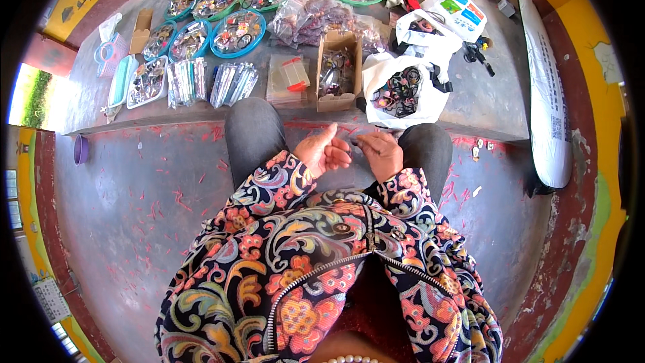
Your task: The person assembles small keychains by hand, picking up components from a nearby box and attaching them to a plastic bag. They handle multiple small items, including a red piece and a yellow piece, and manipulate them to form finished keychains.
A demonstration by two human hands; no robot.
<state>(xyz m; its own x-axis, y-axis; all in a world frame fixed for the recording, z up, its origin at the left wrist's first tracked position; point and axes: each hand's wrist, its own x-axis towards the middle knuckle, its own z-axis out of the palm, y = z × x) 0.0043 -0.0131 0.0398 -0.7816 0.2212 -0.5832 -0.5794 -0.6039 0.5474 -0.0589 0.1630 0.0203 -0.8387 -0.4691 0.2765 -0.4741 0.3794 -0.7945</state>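
My left hand (324,150) and my right hand (380,150) meet between my knees, just below a low grey platform's edge (201,119). Both have fingers curled in, and between them they pinch a small thin clear item (354,141) that is too small to name. Right in front of them stand an open cardboard box (337,71) of small dark pieces, a stack of clear packets with a red strip (289,79), and a white plastic bag (402,91) spread open with dark ring-shaped pieces.
Further back sit several blue and green round trays (236,31) of small items, bundles of clear sleeves (209,83), clear bags of pieces (316,17) and a white carton (457,10). A long white sack (547,94) lies at the right. Red scraps litter the floor (154,195).
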